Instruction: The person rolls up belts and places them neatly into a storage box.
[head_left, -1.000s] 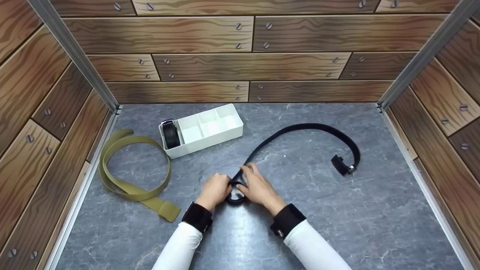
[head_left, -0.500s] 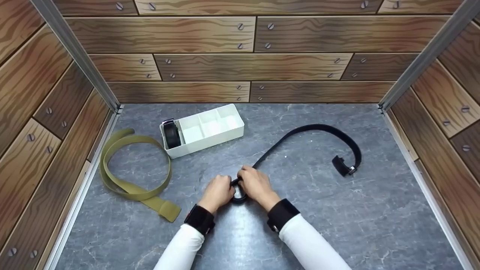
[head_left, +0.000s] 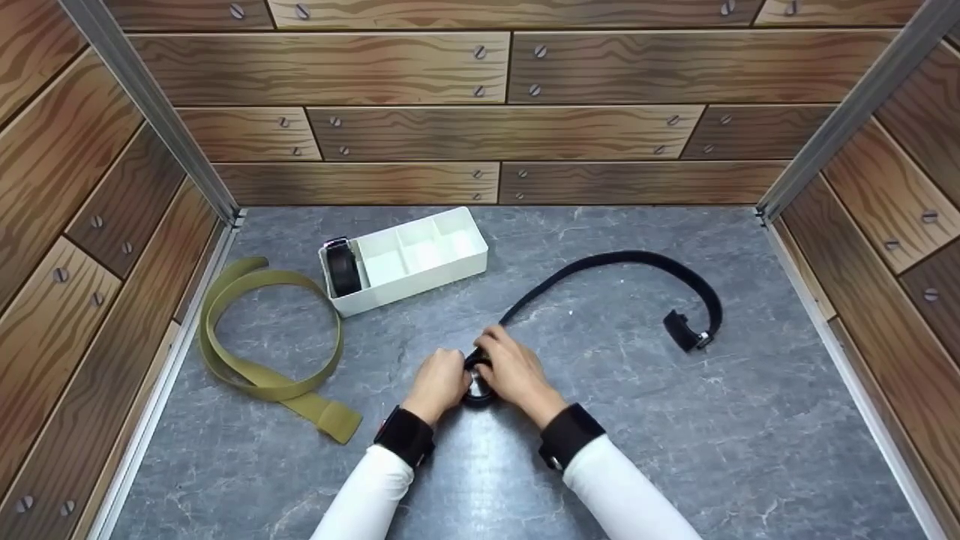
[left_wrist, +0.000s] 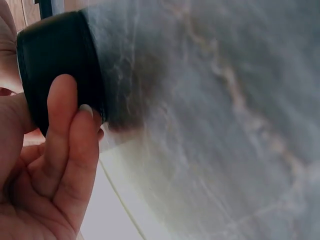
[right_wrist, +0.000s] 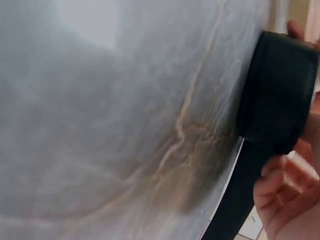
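Observation:
A black belt (head_left: 630, 257) lies on its edge in a wide arc across the right of the floor, its buckle (head_left: 702, 340) at the far end. The near end is wound into a small coil (head_left: 478, 401) between both hands. My left hand (head_left: 437, 385) grips the coil's left side; in the left wrist view its fingers (left_wrist: 62, 107) bend against the dark outer face. On the other side my right hand (head_left: 517, 370) holds the coil where the strip runs off. Its thumb reaches inside the ring. The right wrist view shows the rolled belt (right_wrist: 280, 90) standing on edge.
A white divided box (head_left: 420, 281) stands at the back left, with a rolled black belt (head_left: 343, 270) in its left compartment. An olive webbing belt (head_left: 330, 421) lies loosely looped at the left. Wood-patterned walls (head_left: 420, 135) enclose the grey marbled floor (head_left: 675, 450) on three sides.
Both hands have shifted slightly right with the coil. The right hand's fingers closed in and then spread a little over it again. The strip's middle has moved slightly; the box stays put.

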